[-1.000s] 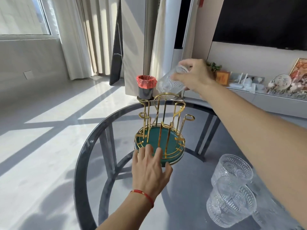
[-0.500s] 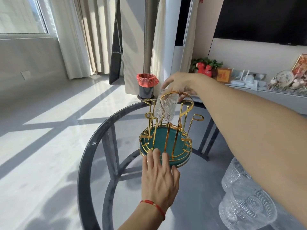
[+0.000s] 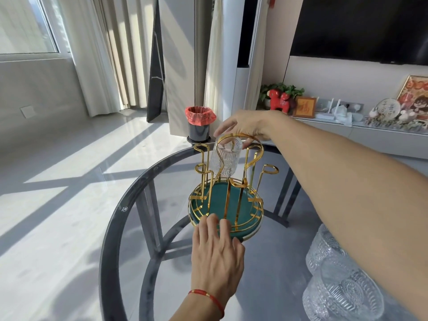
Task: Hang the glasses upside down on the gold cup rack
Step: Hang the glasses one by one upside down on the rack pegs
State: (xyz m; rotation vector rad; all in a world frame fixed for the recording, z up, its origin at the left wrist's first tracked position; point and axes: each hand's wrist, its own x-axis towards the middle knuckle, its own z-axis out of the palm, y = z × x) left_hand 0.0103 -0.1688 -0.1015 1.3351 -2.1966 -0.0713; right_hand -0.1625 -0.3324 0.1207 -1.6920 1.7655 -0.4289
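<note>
The gold cup rack (image 3: 231,181) stands on a green round tray (image 3: 245,205) on the glass table. A ribbed clear glass (image 3: 225,159) sits upside down over a far prong of the rack. My right hand (image 3: 243,127) is on the glass's upturned base, fingers around it. My left hand (image 3: 216,249) lies flat with spread fingers against the tray's near rim. Two more ribbed glasses stand at the lower right: one (image 3: 326,249) behind, one (image 3: 342,295) in front.
The round table (image 3: 111,239) has a dark rim and a see-through top over dark legs. On the floor beyond it stands a black bin with a red liner (image 3: 200,122). A low shelf with ornaments (image 3: 347,114) runs along the right wall.
My right hand brought the glass from above the rack, turned it upside down and lowered it over a far prong. My left hand stayed at the tray's near rim.
</note>
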